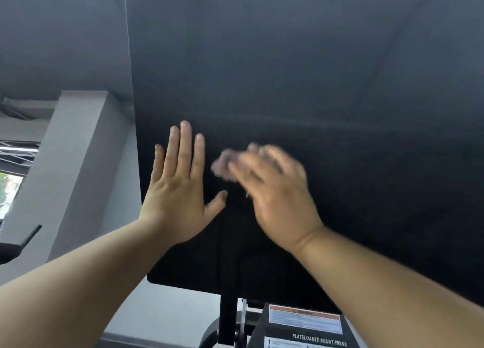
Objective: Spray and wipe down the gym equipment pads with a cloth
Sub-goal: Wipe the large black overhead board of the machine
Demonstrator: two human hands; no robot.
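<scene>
— Both forearms (78,282) come up from the bottom edge. The left hand (175,203) lies flat on the big black pad (314,85), fingers straight, thumb out, holding nothing.

— And the right hand (277,201)?

— Just beside it, also on the pad, with a pale cloth (225,168) under its fingertips. It's smeared by motion, so I can't tell whether the fingers curl round the cloth or only press it.

— How should the wipe go?

— Firm, overlapping strokes, I'd say. Cloth spread under the palm, left hand bracing, and carried right out to the edges and the lower corner.

— Which way does the pad face?

— Its broad face is turned toward the person. I'd judge its long axis runs from the squat-press label (306,319) at its foot up toward the top of the view.
</scene>
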